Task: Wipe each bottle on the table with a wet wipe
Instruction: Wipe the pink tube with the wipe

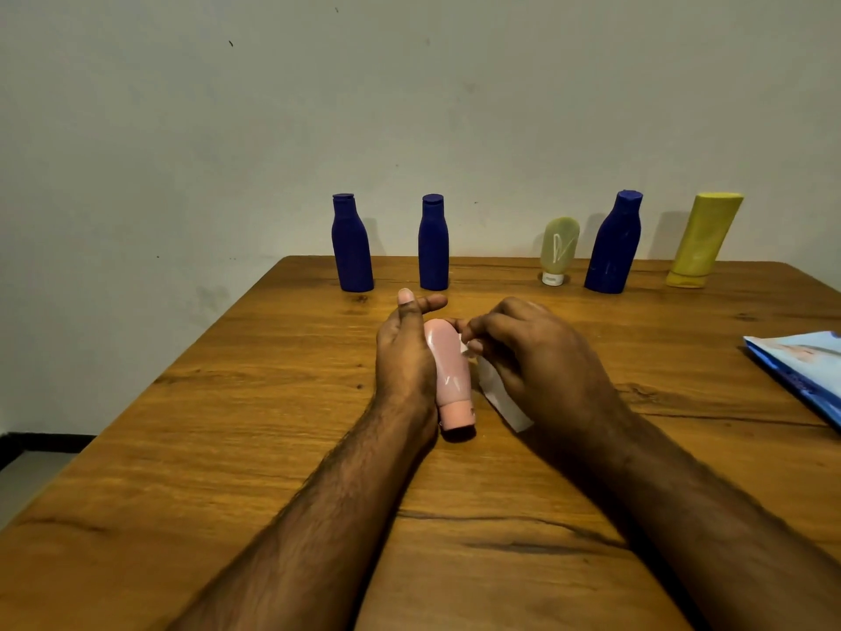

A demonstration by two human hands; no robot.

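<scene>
My left hand (pixel 402 352) holds a small pink bottle (pixel 448 362) above the middle of the wooden table (pixel 255 403), its cap pointing toward me. The thumb and forefinger stick out past the bottle's far end. My right hand (pixel 541 357) sits just right of the bottle, fingers curled round a white wet wipe (pixel 503 400) that hangs beneath the palm. The wipe touches the bottle's right side. At the far edge stand a blue bottle (pixel 352 243), a second blue bottle (pixel 433 243), a pale green tube (pixel 559 250), a third blue bottle (pixel 614 243) and a yellow tube (pixel 703 241).
A blue and white wipe packet (pixel 805 371) lies at the table's right edge. A plain wall rises right behind the row of bottles. The table's left edge runs diagonally, with floor showing beyond it.
</scene>
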